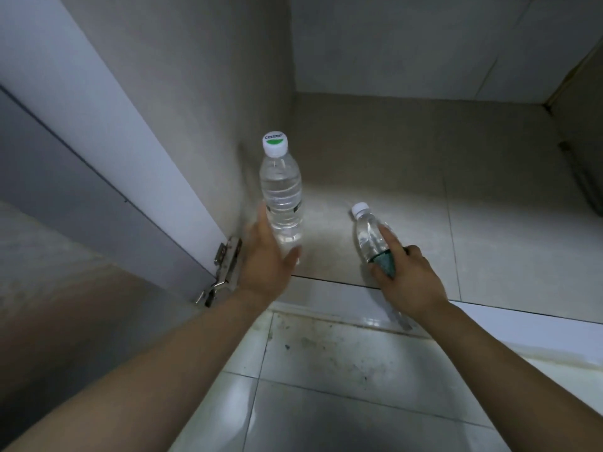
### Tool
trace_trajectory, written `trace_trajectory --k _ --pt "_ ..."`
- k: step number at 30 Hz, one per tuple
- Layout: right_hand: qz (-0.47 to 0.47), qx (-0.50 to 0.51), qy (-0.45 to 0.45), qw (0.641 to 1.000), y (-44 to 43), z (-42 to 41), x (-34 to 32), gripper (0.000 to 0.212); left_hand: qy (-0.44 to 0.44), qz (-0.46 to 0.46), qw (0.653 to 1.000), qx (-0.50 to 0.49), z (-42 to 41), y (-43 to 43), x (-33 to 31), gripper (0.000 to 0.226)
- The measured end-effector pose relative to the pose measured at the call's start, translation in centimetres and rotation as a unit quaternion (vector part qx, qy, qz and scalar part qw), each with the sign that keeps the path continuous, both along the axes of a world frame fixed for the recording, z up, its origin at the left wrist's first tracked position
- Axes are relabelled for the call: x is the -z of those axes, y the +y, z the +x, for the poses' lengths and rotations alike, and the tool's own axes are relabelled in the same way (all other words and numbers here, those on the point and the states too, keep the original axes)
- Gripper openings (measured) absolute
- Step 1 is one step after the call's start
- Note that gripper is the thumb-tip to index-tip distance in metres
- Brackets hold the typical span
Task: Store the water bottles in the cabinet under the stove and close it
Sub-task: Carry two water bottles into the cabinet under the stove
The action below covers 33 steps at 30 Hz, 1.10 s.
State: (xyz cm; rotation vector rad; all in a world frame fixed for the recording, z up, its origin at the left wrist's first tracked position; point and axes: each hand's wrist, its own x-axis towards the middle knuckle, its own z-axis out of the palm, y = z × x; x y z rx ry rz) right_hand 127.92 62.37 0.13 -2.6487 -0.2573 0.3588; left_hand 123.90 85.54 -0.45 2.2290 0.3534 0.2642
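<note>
A clear water bottle with a white and green cap stands upright on the cabinet floor, close to the left wall. My left hand is around its base with fingers spread and relaxed; whether it touches the bottle I cannot tell. My right hand grips a second clear bottle with a white cap and green label, tilted with its cap pointing into the cabinet, above the front edge of the cabinet floor.
The cabinet door stands open at the left on a metal hinge. Pale cabinet walls close in the back and sides. A dark object sits at the right wall. Stained white floor tiles lie in front.
</note>
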Motion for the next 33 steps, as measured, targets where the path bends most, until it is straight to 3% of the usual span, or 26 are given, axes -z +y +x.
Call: trace_trajectory --k 2,4,8,11,14,20,29,33 --pt "0.007 0.000 0.010 1.000 0.1 0.0 -0.1 0.068 0.114 0.070 0.990 0.054 -1.6 -0.6 1.6 0.085" --pt "0.029 0.006 0.018 0.999 0.1 0.2 -0.3 0.067 0.171 0.184 0.959 0.128 -1.9 -0.3 2.9 0.077" --pt "0.099 0.032 0.033 0.994 0.3 1.0 -0.6 0.063 0.207 0.259 0.926 0.179 -1.8 1.0 3.5 0.073" --pt "0.140 0.048 0.007 0.989 0.8 1.5 -0.6 0.067 0.195 0.287 0.921 0.179 -2.4 0.8 3.8 0.092" --pt "0.207 0.042 -0.039 0.977 2.1 2.4 -1.7 0.077 0.189 0.285 0.924 0.174 -2.6 1.0 4.2 0.105" --pt "0.358 0.026 -0.091 0.929 6.0 4.2 -4.2 0.086 0.181 0.287 0.924 0.176 -2.2 1.4 4.9 0.089" --pt "0.466 0.061 -0.091 0.878 7.5 4.1 -1.9 0.084 0.135 0.261 0.941 0.171 -2.5 1.7 5.8 0.081" --pt "0.461 0.054 -0.084 0.882 7.3 4.0 -1.2 0.086 0.134 0.274 0.938 0.163 -2.5 1.7 6.1 0.074"
